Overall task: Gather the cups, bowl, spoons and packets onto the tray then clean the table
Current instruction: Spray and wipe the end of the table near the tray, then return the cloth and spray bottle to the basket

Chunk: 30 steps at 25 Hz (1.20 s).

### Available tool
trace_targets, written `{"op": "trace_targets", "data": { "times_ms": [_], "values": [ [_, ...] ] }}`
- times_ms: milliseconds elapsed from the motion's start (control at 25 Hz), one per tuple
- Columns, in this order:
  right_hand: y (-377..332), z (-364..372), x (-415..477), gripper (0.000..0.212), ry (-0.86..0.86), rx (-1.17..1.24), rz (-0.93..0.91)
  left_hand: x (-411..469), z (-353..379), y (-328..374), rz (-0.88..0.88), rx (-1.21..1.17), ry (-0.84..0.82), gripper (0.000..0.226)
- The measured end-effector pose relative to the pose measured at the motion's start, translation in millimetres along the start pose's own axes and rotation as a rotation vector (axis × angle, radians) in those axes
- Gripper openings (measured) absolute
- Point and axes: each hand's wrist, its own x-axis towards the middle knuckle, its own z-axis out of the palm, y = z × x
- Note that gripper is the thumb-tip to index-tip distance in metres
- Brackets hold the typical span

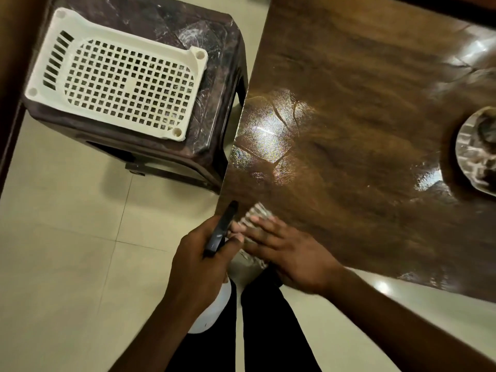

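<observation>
**Operator:** Looking down at the near left corner of the table (pixel 349 103), I see my right hand (pixel 290 253) lying flat on a pale, ribbed or striped cloth-like thing (pixel 257 210), fingers together and pressed down on it, not curled around it. It is blurred; I take it for the wiping cloth, but I cannot be sure.

**Observer:** And the left?

**Operator:** My left hand (pixel 198 259) sits just off the table's left edge, fingers clamped around a slim dark object (pixel 222 229) whose long axis points up and away toward that edge. I cannot tell what it is.

**Observer:** Which way does the cloth lie from your fingers?

**Operator:** Directly under the right fingertips and a little beyond them, right at the corner, overhanging toward me. The right hand is the one on it.

**Observer:** Anything left to gather?

**Operator:** A shiny round dish (pixel 477 154) sits at the right edge, well apart from both hands. The white perforated tray (pixel 115 81) rests empty on a dark stool (pixel 214 108) left of the table, so I judge the gathering unfinished.
</observation>
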Motion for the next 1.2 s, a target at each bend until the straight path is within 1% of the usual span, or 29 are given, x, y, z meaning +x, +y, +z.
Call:
{"op": "trace_targets", "data": {
  "times_ms": [40, 80, 160, 240, 280, 320, 400, 480, 560, 640, 720, 760, 840, 920, 1000, 1080, 1200],
  "values": [
    [-1, 14, -35, 0.073, 0.01, 0.026, 0.014, -1, 1, -2, -0.006, -0.018, 0.002, 0.019],
    [0, 25, -66, 0.074, 0.069, 0.059, 0.102, -1, 2, -3, -0.012, -0.037, 0.006, 0.017],
    [-9, 39, -102, 0.078, 0.27, 0.144, 0.409, -3, 5, -5, 0.012, -0.042, 0.004, 0.012],
    [-34, 50, -94, 0.076, 0.461, 0.253, 0.737, -9, 8, -1, 0.053, -0.055, 0.004, 0.017],
    [-50, 54, -78, 0.074, 0.514, 0.327, 0.831, -12, 10, 1, 0.074, -0.072, 0.014, 0.018],
    [-64, 54, -58, 0.073, 0.549, 0.419, 0.865, -16, 11, 5, 0.101, -0.078, 0.033, 0.017],
    [-85, 44, -19, 0.07, 0.628, 0.639, 0.852, -24, 12, 14, 0.147, -0.059, 0.077, 0.022],
    [-96, 18, 7, 0.057, 0.766, 0.887, 0.885, -34, 7, 32, 0.195, -0.057, 0.103, 0.026],
    [-98, -21, 19, 0.042, 0.888, 1.08, 0.969, -46, 0, 56, 0.222, -0.057, 0.108, 0.019],
    [-97, -58, 21, 0.031, 0.945, 1.298, 1.053, -61, -12, 82, 0.245, -0.011, 0.101, 0.013],
    [-94, -91, 10, 0.029, 0.986, 1.51, 1.061, -76, -21, 105, 0.268, -0.02, 0.11, 0.016],
    [-96, -108, 3, 0.031, 0.988, 1.609, 1.037, -87, -27, 116, 0.27, -0.02, 0.126, 0.018],
    [-108, -141, -16, 0.038, 0.958, 1.732, 0.957, -114, -40, 139, 0.289, 0.024, 0.162, 0.028],
    [-127, -172, -37, 0.042, 0.891, 1.758, 0.861, -145, -57, 162, 0.32, 0.123, 0.251, 0.039],
    [-146, -199, -53, 0.044, 0.856, 1.729, 0.788, -173, -76, 183, 0.355, 0.192, 0.322, 0.04],
    [-164, -223, -64, 0.044, 0.851, 1.713, 0.73, -198, -93, 200, 0.368, 0.228, 0.376, 0.042],
    [-188, -257, -68, 0.045, 0.842, 1.705, 0.696, -228, -116, 217, 0.373, 0.22, 0.444, 0.045]
  ]
}}
